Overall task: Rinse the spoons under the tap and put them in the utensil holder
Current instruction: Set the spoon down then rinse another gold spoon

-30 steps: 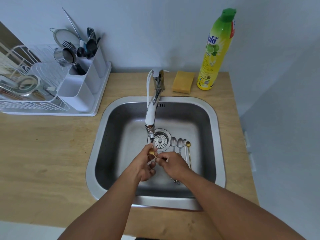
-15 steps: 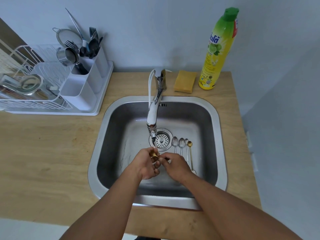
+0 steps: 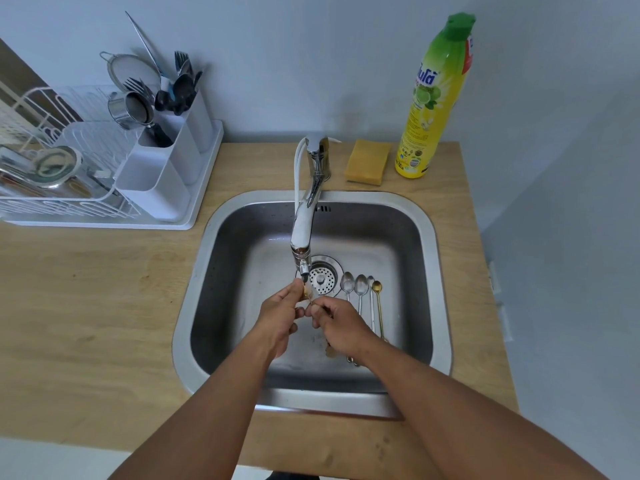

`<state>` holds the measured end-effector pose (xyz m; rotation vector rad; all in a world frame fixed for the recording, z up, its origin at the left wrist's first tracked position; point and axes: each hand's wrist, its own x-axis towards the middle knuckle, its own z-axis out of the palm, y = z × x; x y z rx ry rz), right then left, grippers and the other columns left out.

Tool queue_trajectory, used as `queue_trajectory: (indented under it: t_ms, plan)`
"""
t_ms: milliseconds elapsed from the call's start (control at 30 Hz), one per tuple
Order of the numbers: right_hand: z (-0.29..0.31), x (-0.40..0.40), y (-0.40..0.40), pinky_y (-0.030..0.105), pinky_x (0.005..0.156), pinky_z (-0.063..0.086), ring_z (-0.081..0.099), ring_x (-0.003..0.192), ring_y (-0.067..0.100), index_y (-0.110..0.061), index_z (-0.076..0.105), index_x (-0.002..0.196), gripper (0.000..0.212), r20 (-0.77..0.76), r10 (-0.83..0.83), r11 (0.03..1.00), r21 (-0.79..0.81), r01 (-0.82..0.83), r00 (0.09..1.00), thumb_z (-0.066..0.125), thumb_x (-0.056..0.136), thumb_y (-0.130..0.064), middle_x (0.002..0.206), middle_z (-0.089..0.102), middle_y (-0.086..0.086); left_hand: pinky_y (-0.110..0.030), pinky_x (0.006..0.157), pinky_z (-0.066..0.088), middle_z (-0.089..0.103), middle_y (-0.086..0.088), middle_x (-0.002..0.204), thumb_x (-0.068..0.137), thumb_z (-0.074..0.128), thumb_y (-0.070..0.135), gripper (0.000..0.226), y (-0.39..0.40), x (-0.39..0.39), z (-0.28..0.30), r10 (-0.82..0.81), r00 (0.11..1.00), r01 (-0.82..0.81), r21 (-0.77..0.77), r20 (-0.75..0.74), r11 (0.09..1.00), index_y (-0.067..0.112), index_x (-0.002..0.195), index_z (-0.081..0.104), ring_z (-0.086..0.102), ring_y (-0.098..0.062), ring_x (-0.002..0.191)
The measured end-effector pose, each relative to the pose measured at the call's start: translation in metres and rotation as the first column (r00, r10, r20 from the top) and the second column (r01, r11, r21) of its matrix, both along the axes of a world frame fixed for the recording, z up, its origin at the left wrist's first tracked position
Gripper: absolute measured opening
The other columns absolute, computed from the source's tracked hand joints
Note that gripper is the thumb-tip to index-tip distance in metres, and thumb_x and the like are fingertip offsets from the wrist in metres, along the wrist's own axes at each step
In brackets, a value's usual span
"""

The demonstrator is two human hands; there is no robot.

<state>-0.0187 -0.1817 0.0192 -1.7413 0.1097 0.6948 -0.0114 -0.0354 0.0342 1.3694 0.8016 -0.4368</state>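
Both hands meet over the middle of the sink, just below the tip of the tap. Fingers of the left hand are curled, with thumb and forefinger pinching the bowl end of a small gold spoon right under the spout. On the other side, the right hand is curled too and pinches the thin handle of the same spoon between its fingertips. Whether water is running I cannot tell, though the sink floor near the hands looks wet.

Four more spoons lie side by side on the sink floor, just right of the drain, bowls pointing far and handles running near, under the right wrist. From left to right they are two silver spoons, a slim silver spoon and a second gold spoon.

A white utensil holder stands on the bench at the far left, well apart from the sink, at the right end of a white dish rack. Forks, dark utensils and a metal cup sit in its far compartments; what the nearest compartment holds is not visible.

Against the far wall, right of the tap base, a yellow sponge lies on the bench, and just right of it stands a yellow dish soap bottle with a green cap.
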Motion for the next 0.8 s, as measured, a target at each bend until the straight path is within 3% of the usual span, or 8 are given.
queue_trajectory:
  t_ms: [133,267,333,433,600,700,800]
  plan:
    - [-0.001,0.001,0.000,0.031,0.050,0.049,0.045,0.049,0.003,-0.021,0.069,0.091,0.027,-0.027,-0.014,0.999,0.048,0.015,1.000,0.048,0.107,-0.025,0.066,0.055,-0.012,-0.032,0.064,0.038,0.068,0.001,0.080,0.090,0.073,0.041,0.023,-0.003,-0.001,0.001,-0.039,0.994,0.051,-0.117,0.105,0.992,0.027,0.105,0.083,0.052,-0.012,0.066]
    - [0.000,0.001,-0.001,0.026,0.061,0.040,0.044,0.057,0.003,-0.018,0.068,0.089,0.029,-0.002,0.003,0.998,0.061,-0.003,1.000,0.045,0.107,-0.023,0.063,0.054,-0.014,-0.030,0.063,0.036,0.069,0.006,0.081,0.076,0.080,0.043,0.055,-0.004,-0.002,-0.002,-0.014,0.993,0.027,-0.111,0.113,0.994,0.022,0.126,0.073,0.050,-0.013,0.070]
    - [0.001,0.000,-0.002,0.021,0.058,0.040,0.044,0.056,0.002,-0.016,0.068,0.090,0.029,-0.009,0.009,0.997,0.080,-0.009,1.000,0.045,0.107,-0.023,0.063,0.053,-0.014,-0.031,0.061,0.036,0.069,0.007,0.076,0.079,0.080,0.046,0.048,-0.003,-0.003,-0.005,-0.002,0.996,0.011,-0.103,0.093,0.995,0.022,0.120,0.075,0.050,-0.013,0.069]
    - [0.000,-0.002,-0.004,0.019,0.058,0.040,0.046,0.058,0.002,-0.014,0.068,0.092,0.028,0.012,0.038,0.997,0.074,-0.039,0.999,0.046,0.107,-0.021,0.068,0.055,-0.010,-0.030,0.057,0.035,0.069,0.006,0.075,0.092,0.074,0.041,0.019,0.000,-0.001,-0.009,0.067,0.996,-0.063,-0.059,0.066,0.996,0.024,0.088,0.080,0.048,-0.012,0.066]
    - [-0.003,-0.001,-0.003,0.020,0.054,0.041,0.046,0.055,0.002,-0.020,0.069,0.091,0.027,0.059,0.043,0.998,0.040,-0.045,0.997,0.047,0.107,-0.024,0.070,0.059,-0.009,-0.028,0.054,0.038,0.062,0.010,0.065,0.096,0.068,0.042,0.035,-0.003,0.003,-0.005,0.099,0.994,-0.099,-0.002,0.043,0.995,0.030,0.064,0.077,0.051,-0.008,0.058]
    - [-0.004,0.002,0.001,0.024,0.059,0.043,0.050,0.058,0.003,-0.025,0.070,0.089,0.028,0.109,0.039,0.999,-0.011,-0.038,0.993,0.048,0.106,-0.028,0.072,0.066,-0.008,-0.029,0.055,0.039,0.065,0.011,0.065,0.100,0.063,0.041,0.038,-0.007,0.005,-0.001,0.126,0.991,-0.124,-0.045,0.039,0.991,0.031,0.066,0.076,0.054,-0.006,0.052]
    - [-0.006,0.004,-0.001,0.020,0.057,0.043,0.052,0.053,-0.002,-0.028,0.071,0.089,0.029,0.123,0.059,0.998,-0.037,-0.055,0.991,0.048,0.106,-0.028,0.077,0.072,-0.008,-0.027,0.051,0.034,0.069,0.008,0.077,0.101,0.061,0.031,0.022,-0.006,0.004,0.006,0.025,0.998,-0.027,0.042,0.053,0.999,0.026,0.083,0.072,0.060,-0.008,0.058]
